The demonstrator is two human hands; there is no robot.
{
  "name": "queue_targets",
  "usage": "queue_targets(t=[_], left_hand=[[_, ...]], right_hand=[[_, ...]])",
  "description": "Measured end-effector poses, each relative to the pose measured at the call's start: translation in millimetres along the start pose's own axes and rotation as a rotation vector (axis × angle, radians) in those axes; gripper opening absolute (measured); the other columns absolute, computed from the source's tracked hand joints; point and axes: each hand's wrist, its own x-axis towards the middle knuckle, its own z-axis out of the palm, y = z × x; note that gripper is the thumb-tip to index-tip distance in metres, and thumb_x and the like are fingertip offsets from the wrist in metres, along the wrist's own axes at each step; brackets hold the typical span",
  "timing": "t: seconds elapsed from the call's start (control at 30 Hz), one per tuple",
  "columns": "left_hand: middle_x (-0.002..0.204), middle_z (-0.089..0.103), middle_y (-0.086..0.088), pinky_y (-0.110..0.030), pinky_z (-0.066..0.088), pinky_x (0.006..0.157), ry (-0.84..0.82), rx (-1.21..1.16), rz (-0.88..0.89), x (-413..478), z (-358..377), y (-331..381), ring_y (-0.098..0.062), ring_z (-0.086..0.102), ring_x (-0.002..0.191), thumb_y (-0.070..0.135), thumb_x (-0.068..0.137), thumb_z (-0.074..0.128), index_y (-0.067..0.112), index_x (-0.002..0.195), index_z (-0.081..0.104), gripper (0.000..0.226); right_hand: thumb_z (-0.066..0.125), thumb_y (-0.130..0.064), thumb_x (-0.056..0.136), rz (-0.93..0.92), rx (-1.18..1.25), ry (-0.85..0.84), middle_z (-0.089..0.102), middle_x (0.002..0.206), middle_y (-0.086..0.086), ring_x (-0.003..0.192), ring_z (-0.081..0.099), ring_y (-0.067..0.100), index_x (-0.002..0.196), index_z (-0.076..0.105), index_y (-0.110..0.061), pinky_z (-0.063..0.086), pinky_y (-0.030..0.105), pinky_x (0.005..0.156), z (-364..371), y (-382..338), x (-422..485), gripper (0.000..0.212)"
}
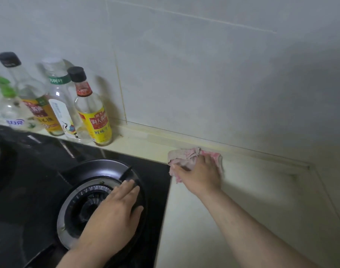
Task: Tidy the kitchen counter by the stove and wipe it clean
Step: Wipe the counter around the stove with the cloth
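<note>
Hands: two, both bare, forearms reaching in from the lower edge.

Right hand [201,174]: arm stretched forward and to the left, palm down, fingers spread and laid flat on the cloth [184,157], pressing it to the surface. Nothing is pinched or curled round.

Left hand [116,207]: palm down, fingers straight and together, resting on the right side of the burner [87,198] and holding nothing.

Cloth: one, pink and pale, bunched. It lies on the counter [242,209] near the back wall, its left part overlapping the rear right corner of the stove [29,190].

Counter: cream, smooth, with a low raised ledge along the back and a corner at the far right.

Stove: one black glass hob set into the counter. One round burner with a metal ring shows in full. A second dark shape at the left edge is too blurred to tell.

Wall [204,74]: large grey tiles with yellowed grout lines.

Bottles: four, upright in a row on the ledge behind the stove. They are a blurred clear bottle [6,105] with green on it, a black-capped bottle [29,93] with a yellow label, a white-capped bottle [58,97] with a green band, and a black-capped sauce bottle [91,113] with a yellow label, nearest the cloth but well apart from it.
</note>
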Motion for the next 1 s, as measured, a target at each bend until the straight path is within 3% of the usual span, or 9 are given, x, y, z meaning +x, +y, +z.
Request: queue_targets(t=[0.13, 0.2, 0.33, 0.53, 0.8, 0.9, 0.93, 0.97, 1.0], left_hand=[[0.134, 0.06, -0.004, -0.031, 0.033, 0.107, -0.039, 0.026, -0.054, -13.7, 11.0, -17.0, -0.019, 0.056, 0.125, 0.031, 0.085, 0.06, 0.011, 0.122, 0.067, 0.043], [0.127, 0.065, -0.004, -0.023, 0.036, 0.108, -0.075, 0.028, -0.052, -17.7, 11.4, -20.7, -0.018, 0.06, 0.119, 0.038, 0.085, 0.049, 0.012, 0.116, 0.071, 0.046], [0.126, 0.066, 0.0, -0.012, 0.015, 0.11, -0.069, 0.032, -0.03, -24.6, 6.7, -19.5, -0.014, 0.06, 0.119, 0.047, 0.082, 0.044, 0.015, 0.115, 0.072, 0.053], [0.131, 0.063, 0.003, -0.011, 0.015, 0.113, -0.058, -0.035, 0.003, -37.5, 4.4, -23.2, -0.007, 0.043, 0.127, 0.057, 0.089, 0.041, 0.016, 0.119, 0.07, 0.058], [0.133, 0.058, 0.008, -0.012, 0.025, 0.106, -0.223, -0.04, 0.032, -31.3, 0.4, -25.8, -0.003, 0.046, 0.125, 0.069, 0.093, 0.014, 0.025, 0.125, 0.056, 0.068], [0.16, 0.005, 0.015, -0.018, -0.008, 0.118, -0.21, 0.115, 0.066, -23.3, 22.0, -36.2, -0.014, 0.022, 0.145, 0.098, 0.055, -0.004, 0.048, 0.14, 0.03, 0.104], [0.159, -0.01, 0.019, -0.032, -0.02, 0.116, -0.203, 0.172, 0.026, -28.6, 24.0, -36.8, -0.011, -0.03, 0.138, 0.103, 0.044, -0.006, 0.061, 0.136, 0.026, 0.105], [0.161, -0.005, 0.017, -0.043, -0.012, 0.119, -0.142, 0.122, 0.035, -34.8, 29.8, -38.7, 0.029, 0.034, 0.088, 0.104, 0.047, 0.004, 0.065, 0.132, 0.032, 0.097], [0.16, 0.017, 0.014, -0.037, 0.005, 0.121, -0.156, 0.002, 0.009, -39.6, 29.7, -40.5, -0.008, 0.049, 0.127, 0.1, 0.058, 0.022, 0.057, 0.13, 0.047, 0.088]], right_hand=[[0.056, -0.059, 0.08, -0.117, 0.042, -0.019, 0.036, 0.154, 0.004, 0.145, 0.027, 0.021, 0.145, 0.039, -0.012, 0.021, 0.034, 0.12, 12.5, -8.8, 3.8, 0.082], [0.055, -0.05, 0.08, -0.197, 0.047, -0.048, 0.041, 0.151, 0.002, 0.142, 0.031, 0.019, 0.141, 0.044, -0.016, 0.021, 0.033, 0.119, 15.3, -15.5, 6.2, 0.07], [0.054, -0.046, 0.076, -0.333, 0.069, -0.125, 0.05, 0.142, -0.003, 0.137, 0.038, 0.019, 0.129, 0.055, -0.024, 0.024, 0.036, 0.117, 16.1, -35.8, 14.2, 0.057], [0.056, -0.039, 0.08, -0.467, 0.036, -0.222, 0.052, 0.14, -0.006, 0.138, 0.036, 0.014, 0.121, 0.059, -0.028, 0.024, 0.033, 0.116, 14.9, -55.5, 25.2, 0.042], [0.056, -0.039, 0.082, -0.569, 0.036, -0.266, 0.04, 0.151, -0.007, 0.145, 0.026, 0.015, 0.136, 0.05, -0.03, 0.019, 0.039, 0.12, 26.8, -89.5, 31.6, 0.054], [0.058, -0.042, 0.086, -0.584, 0.01, -0.282, 0.036, 0.155, -0.009, 0.147, 0.022, 0.013, 0.142, 0.044, -0.032, 0.017, 0.038, 0.121, 30.3, -102.4, 34.5, 0.06], [0.059, -0.042, 0.087, -0.586, 0.007, -0.288, 0.035, 0.155, -0.009, 0.147, 0.022, 0.014, 0.144, 0.043, -0.032, 0.017, 0.037, 0.121, 29.8, -104.9, 35.0, 0.06], [0.06, -0.041, 0.088, -0.592, 0.0, -0.295, 0.035, 0.155, -0.009, 0.147, 0.022, 0.014, 0.145, 0.041, -0.032, 0.017, 0.036, 0.121, 28.2, -107.4, 34.4, 0.061], [0.06, -0.041, 0.089, -0.594, -0.007, -0.303, 0.034, 0.156, -0.009, 0.147, 0.021, 0.014, 0.146, 0.04, -0.032, 0.017, 0.036, 0.121, 26.2, -108.9, 32.9, 0.061]])
